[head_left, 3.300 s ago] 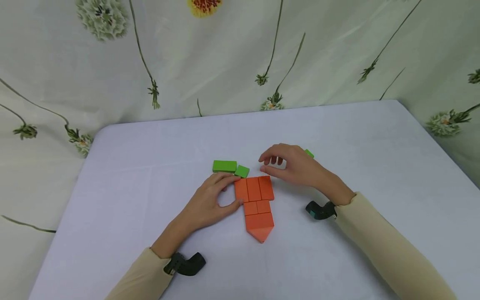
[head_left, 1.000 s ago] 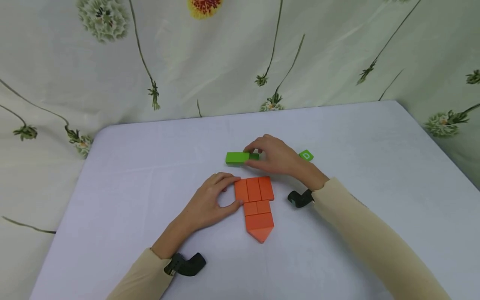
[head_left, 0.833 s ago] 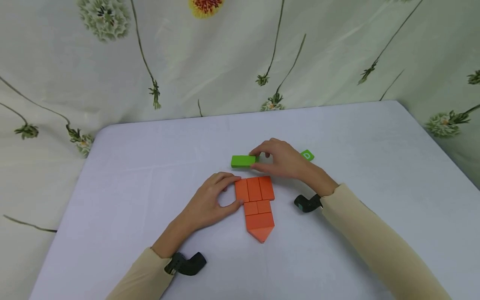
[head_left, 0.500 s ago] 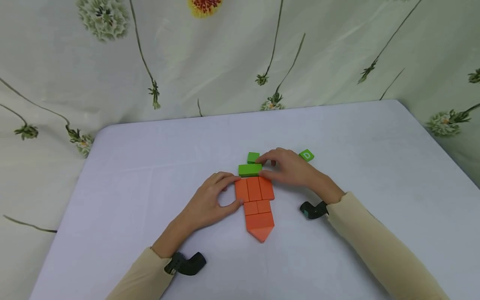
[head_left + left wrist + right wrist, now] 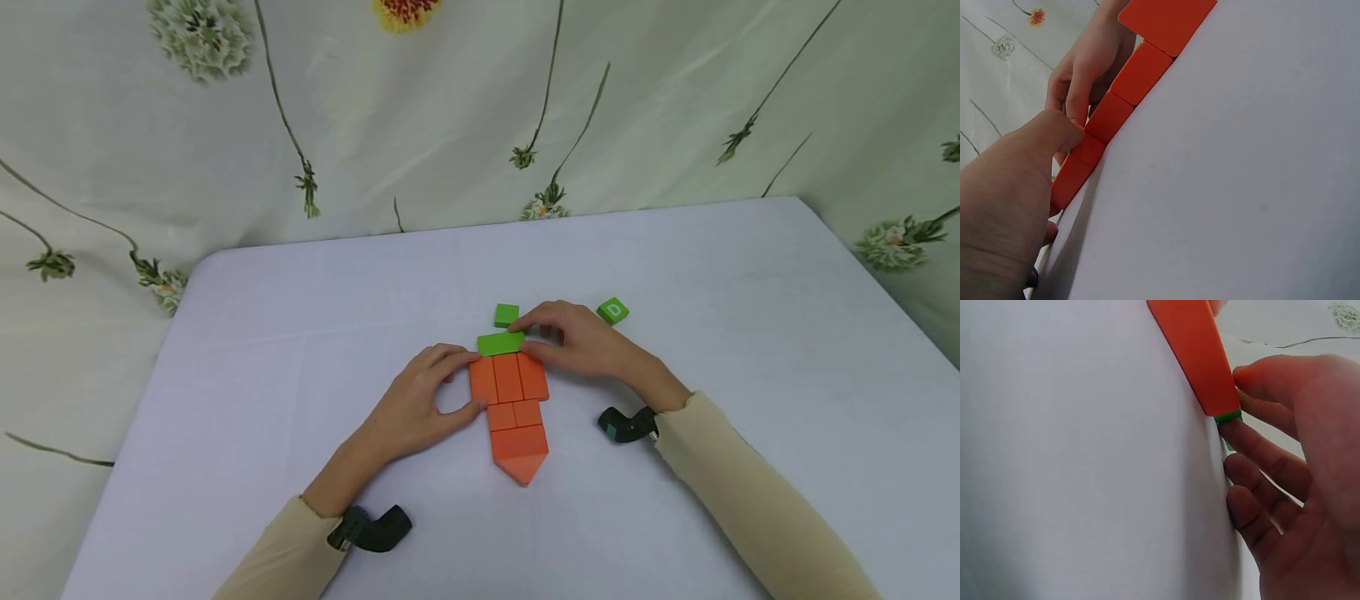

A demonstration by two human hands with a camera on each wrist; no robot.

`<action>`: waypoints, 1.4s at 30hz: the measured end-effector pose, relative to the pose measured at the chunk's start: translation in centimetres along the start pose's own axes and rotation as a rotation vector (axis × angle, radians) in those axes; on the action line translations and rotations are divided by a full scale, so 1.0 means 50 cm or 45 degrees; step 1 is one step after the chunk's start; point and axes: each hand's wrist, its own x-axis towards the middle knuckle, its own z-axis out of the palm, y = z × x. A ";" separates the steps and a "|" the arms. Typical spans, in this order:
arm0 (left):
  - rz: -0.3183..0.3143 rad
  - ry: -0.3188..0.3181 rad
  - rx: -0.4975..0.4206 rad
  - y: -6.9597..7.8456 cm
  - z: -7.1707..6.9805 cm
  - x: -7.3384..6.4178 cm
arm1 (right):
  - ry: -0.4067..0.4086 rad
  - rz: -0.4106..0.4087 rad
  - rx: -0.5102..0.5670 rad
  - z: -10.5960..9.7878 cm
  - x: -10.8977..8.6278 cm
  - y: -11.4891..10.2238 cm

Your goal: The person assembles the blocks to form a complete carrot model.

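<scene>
Orange blocks (image 5: 507, 379) lie edge to edge on the table, three side by side above smaller ones, with an orange pointed block (image 5: 522, 468) at the near end. My left hand (image 5: 420, 408) grips the leftmost block of the upper row, thumb at its near corner and index finger at its far corner. A green rectangular block (image 5: 500, 343) lies along the far edge of that row. My right hand (image 5: 581, 340) pinches its right end between thumb and fingers. In the right wrist view, only a sliver of green (image 5: 1229, 416) shows beyond the orange.
A small green block (image 5: 506, 314) sits just beyond the rectangular one. Behind my right hand lies a green block marked D (image 5: 613, 310). A white cloth covers the table (image 5: 337, 308), and a flower-patterned curtain (image 5: 450, 125) hangs behind it.
The right hand has carried the green rectangular block rightward and toward me against the orange row. The small green block now stands apart behind it. The left hand has stayed put.
</scene>
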 end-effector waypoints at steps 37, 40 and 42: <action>-0.003 0.012 -0.002 0.004 0.000 -0.001 | -0.011 0.388 -0.314 -0.140 -0.060 0.031; -0.006 0.010 -0.001 0.005 0.000 0.000 | -0.044 0.480 -0.362 -0.139 -0.062 0.037; -0.008 0.008 0.002 0.005 0.000 0.000 | -0.062 0.513 -0.393 -0.137 -0.061 0.043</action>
